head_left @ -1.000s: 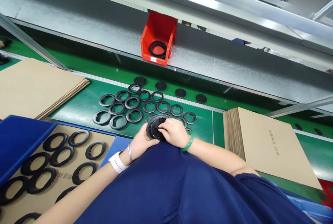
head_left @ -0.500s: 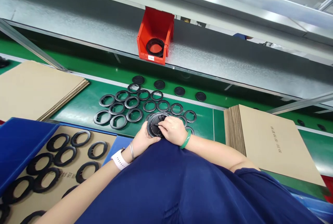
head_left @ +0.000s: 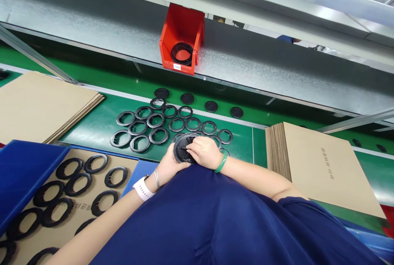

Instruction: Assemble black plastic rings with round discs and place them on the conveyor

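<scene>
Close to my body, my left hand (head_left: 172, 161) is wrapped round the edge of a round black plastic part (head_left: 181, 154), its dished inside facing up. Over that part, my right hand (head_left: 204, 151) is closed in a pinch on a thin black piece (head_left: 182, 148). Whether this piece is loose or belongs to the part I cannot tell. Several black rings (head_left: 159, 135) lie on the green bench just beyond my hands, some partly hidden behind the right one. Farther back, several black discs (head_left: 211, 106) form a row.
A red bin (head_left: 164, 51) holding black rings stands on the metal shelf (head_left: 123, 39). More rings lie on cardboard in a blue box (head_left: 37, 174) at left. Cardboard stacks flank the bench, one left (head_left: 46, 105), one right (head_left: 326, 166). Slanted metal posts (head_left: 40, 55) rise from the bench.
The view has shifted very slightly. Both hands keep the same hold on the round part, and the right fingers have barely moved.
</scene>
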`<state>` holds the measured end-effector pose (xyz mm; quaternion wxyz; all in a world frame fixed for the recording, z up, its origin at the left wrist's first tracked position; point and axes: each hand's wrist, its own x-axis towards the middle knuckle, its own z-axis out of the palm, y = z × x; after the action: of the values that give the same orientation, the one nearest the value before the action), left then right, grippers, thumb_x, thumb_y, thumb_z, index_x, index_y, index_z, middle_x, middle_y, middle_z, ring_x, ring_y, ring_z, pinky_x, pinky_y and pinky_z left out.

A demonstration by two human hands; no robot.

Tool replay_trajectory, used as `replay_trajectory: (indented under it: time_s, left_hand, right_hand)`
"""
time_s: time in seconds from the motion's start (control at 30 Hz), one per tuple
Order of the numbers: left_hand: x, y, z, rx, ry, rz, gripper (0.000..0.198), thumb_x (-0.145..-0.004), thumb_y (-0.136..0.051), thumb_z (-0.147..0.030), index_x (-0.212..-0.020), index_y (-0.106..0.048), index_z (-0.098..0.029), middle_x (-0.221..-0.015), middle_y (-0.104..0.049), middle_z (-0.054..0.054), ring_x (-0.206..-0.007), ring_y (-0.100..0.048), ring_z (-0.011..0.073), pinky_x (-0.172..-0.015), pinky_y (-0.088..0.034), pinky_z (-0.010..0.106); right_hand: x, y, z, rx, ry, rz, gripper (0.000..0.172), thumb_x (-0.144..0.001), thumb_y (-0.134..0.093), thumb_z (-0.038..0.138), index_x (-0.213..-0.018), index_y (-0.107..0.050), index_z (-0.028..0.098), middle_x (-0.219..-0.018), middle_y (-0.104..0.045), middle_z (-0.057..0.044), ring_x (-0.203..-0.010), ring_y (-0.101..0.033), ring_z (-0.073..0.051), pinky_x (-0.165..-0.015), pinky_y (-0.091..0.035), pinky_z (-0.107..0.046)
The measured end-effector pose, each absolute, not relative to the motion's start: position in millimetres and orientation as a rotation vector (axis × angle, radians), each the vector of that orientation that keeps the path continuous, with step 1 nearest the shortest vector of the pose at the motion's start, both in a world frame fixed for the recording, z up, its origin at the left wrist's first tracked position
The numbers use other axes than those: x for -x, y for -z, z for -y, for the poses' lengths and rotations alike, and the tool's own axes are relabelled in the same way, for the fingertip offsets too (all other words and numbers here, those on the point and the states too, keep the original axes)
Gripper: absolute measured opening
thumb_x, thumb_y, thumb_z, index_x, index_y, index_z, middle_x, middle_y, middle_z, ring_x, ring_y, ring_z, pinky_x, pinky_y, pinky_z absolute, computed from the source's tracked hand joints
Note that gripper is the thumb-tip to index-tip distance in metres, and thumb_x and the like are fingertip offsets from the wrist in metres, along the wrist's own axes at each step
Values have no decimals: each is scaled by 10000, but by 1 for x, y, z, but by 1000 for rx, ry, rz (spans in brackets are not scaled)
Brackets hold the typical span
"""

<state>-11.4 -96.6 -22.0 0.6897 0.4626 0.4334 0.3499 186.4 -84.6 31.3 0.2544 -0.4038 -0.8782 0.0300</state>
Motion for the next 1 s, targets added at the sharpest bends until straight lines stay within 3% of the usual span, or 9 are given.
replay_trajectory:
  time_s: [0.4,0.57,0.7,0.77,0.9,1.0]
  left_hand:
    - [13,29,95,-1146,-767,-1031,831,-589,-912,-270,-1253,-419,-189,-1276,-572,132,-1206,-587,335,-1087,-436,579]
    - [13,30,96,-1154,-775,-1035,827,-599,-897,-281,-1274,-427,-190,-1272,-584,129,-1220,-588,325,-1076,-463,540]
    - [11,26,95,-1138,-786,-1037,840,-591,-897,-290,-1276,-423,-184,-1265,-592,149,-1209,-600,338,-1066,-472,556]
    - [9,22,93,-1126,-805,-1023,847,-599,-891,-301,-1278,-396,-195,-1320,-561,160,-1248,-577,340,-1074,-467,557]
    - [3,12,90,-1116,-850,-999,874,-611,-884,-344,-1282,-339,-217,-1437,-472,169,-1335,-509,322,-1113,-436,540]
    - [-3,5,87,-1167,-812,-1030,905,-564,-905,-371,-1272,-371,-191,-1399,-511,182,-1306,-531,340,-1114,-430,550]
  right_hand:
    - [-189,-49,84,1184,-275,2571,116,-973,-583,195,-924,-668,133,-881,-647,-78,-843,-578,-220,-778,-470,-351]
    - [-186,-49,86,1219,-221,2593,238,-993,-518,154,-1171,-671,114,-893,-624,-94,-853,-561,-234,-763,-472,-363]
    - [-186,-52,88,1209,-229,2619,222,-976,-560,167,-1140,-694,101,-879,-600,-95,-843,-533,-243,-755,-472,-382]
    - [-188,-53,91,1187,-251,2475,224,-976,-591,223,-1143,-699,118,-919,-599,-97,-881,-529,-245,-793,-474,-396]
    - [-198,-42,92,1369,-433,1815,390,-971,-596,309,-1331,-609,158,-1167,-559,-135,-1103,-509,-261,-954,-461,-432]
    - [-205,-20,84,1511,-869,1415,272,-873,-693,298,-1115,-708,177,-1058,-598,-90,-1004,-563,-231,-860,-497,-368]
